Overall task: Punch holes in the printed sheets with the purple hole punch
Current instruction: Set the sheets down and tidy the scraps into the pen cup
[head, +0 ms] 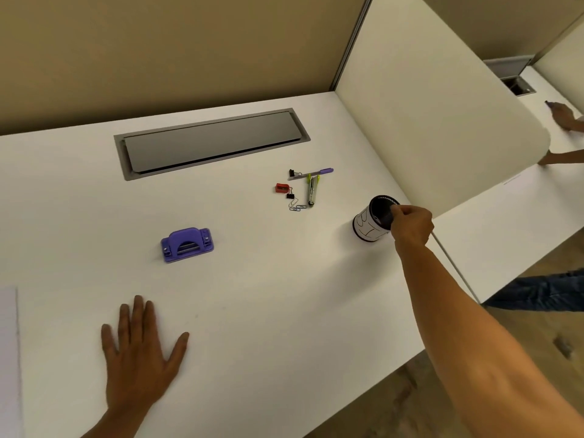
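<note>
The purple hole punch (187, 245) stands alone on the white desk (268, 295), left of centre. At the desk's left edge lies a white sheet (9, 352), mostly cut off by the frame. My left hand (140, 355) rests flat on the desk with fingers spread, well in front of the punch. Far to the right, my right hand (410, 224) pinches the rim of a black mesh pen cup (373, 221) wrapped in white printed paper. The cup stands upright on the desk.
Small items lie behind the cup: a purple pen (317, 172), a stapler (312, 192), a red sharpener (281, 187), binder clips and paper clips (295, 206). A grey cable hatch (211, 143) sits at the back. A white divider (442, 121) bounds the right; another person's hand (564, 120) is beyond it.
</note>
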Tool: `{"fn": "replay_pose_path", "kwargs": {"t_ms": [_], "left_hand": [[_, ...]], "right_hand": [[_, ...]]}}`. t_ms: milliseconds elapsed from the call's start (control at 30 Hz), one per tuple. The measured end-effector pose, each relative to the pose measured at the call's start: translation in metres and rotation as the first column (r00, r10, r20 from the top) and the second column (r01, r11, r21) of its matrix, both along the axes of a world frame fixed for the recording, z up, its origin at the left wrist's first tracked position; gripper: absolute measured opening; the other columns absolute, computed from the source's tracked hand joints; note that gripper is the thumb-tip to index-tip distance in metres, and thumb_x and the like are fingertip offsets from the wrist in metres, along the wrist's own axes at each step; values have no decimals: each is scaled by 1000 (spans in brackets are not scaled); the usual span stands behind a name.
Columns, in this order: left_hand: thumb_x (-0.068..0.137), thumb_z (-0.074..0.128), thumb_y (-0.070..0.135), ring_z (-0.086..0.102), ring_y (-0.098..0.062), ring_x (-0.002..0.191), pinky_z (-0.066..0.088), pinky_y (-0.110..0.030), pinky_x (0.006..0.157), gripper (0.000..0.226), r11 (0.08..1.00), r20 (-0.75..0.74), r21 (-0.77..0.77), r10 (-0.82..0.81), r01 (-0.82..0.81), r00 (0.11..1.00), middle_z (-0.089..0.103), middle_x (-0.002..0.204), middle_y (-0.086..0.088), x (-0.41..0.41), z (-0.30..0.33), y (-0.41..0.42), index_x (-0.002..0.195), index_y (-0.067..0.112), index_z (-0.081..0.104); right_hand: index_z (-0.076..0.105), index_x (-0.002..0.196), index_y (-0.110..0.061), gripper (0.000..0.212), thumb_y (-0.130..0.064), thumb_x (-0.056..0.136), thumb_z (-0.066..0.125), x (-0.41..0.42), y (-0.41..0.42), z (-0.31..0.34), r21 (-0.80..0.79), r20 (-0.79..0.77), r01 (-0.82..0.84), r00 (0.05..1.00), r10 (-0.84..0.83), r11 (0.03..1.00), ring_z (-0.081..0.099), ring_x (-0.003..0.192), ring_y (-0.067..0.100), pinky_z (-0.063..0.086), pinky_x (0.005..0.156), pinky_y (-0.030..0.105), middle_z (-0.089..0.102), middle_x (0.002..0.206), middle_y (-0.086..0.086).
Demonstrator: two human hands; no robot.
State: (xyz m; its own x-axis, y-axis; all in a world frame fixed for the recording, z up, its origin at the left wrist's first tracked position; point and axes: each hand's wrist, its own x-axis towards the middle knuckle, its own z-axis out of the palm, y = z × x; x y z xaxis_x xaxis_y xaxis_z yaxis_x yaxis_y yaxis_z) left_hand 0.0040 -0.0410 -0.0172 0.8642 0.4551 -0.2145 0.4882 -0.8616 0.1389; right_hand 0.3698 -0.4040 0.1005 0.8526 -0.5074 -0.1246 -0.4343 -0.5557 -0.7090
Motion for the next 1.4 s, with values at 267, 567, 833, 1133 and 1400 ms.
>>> {"fn": "replay_pose_path", "kwargs": {"t_ms": [267,567,833,1133,1400], "left_hand": [[86,21,70,17,-34,153,9,-59,122,95,1000,-15,4,0,0,1000,20,165,-15,-2,-7,3,153,2,27],[86,23,69,16,-34,154,9,-58,123,95,1000,13,-1,11,-11,1000,19,165,-15,-3,-9,3,154,3,25],[87,21,71,13,-32,155,9,-58,124,95,1000,-1,-9,4,-4,1000,14,166,-13,-3,-13,5,156,5,20],[89,26,69,9,-30,155,9,-57,124,92,1000,-6,6,8,-8,1000,12,167,-11,-3,-11,4,156,6,20],[97,15,43,18,-32,153,20,-59,122,68,998,17,-39,44,-43,999,22,165,-13,-4,-2,5,155,8,25]], "right_hand": [[76,109,-28,29,-13,91,58,4,7,3,-210,-129,-86,990,60,974,61,112,33,45,102,43,73,114,6],[75,102,-26,18,-22,86,68,2,12,5,-212,-110,-66,993,43,975,62,112,31,45,103,45,75,106,3],[73,101,-16,18,-19,92,57,-43,54,-14,-252,358,-206,888,289,945,57,91,18,52,87,33,71,95,-1],[63,128,-20,30,-23,98,58,-220,146,-91,-63,140,-696,704,697,715,57,115,11,49,100,33,63,121,-3],[10,159,-32,66,-62,102,22,-306,203,-118,-389,-255,-913,234,938,123,-3,155,29,1,124,51,0,168,5]]}}
